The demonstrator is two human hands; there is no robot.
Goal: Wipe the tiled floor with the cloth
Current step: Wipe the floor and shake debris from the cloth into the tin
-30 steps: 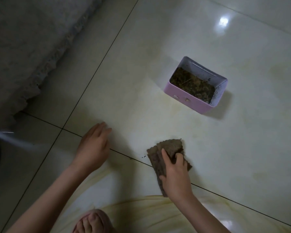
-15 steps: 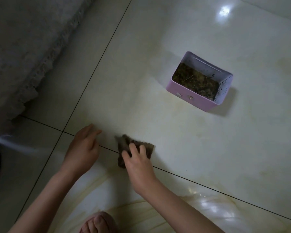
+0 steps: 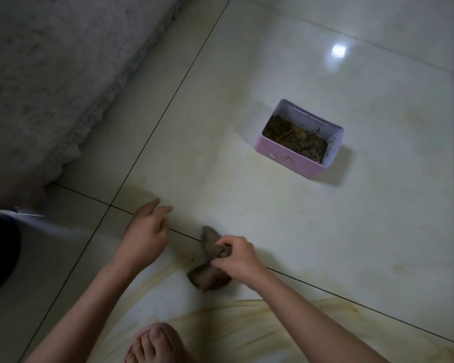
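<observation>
A person's right hand (image 3: 236, 258) curls tight around a bunched brown cloth (image 3: 207, 280), gathered into a wad that lies on the tiled floor (image 3: 247, 213) across a dark grout line (image 3: 325, 290). The left hand (image 3: 144, 237) is just beside it, fingers loose and holding nothing. The wiping appears to be midway: yellowish streaks mark the tile toward a pink box (image 3: 299, 167) of brown debris, well apart from the cloth. The next pass likely calls for spreading the cloth flatter and pressing it across those stains. A bare foot (image 3: 155, 344) shows at the near edge.
</observation>
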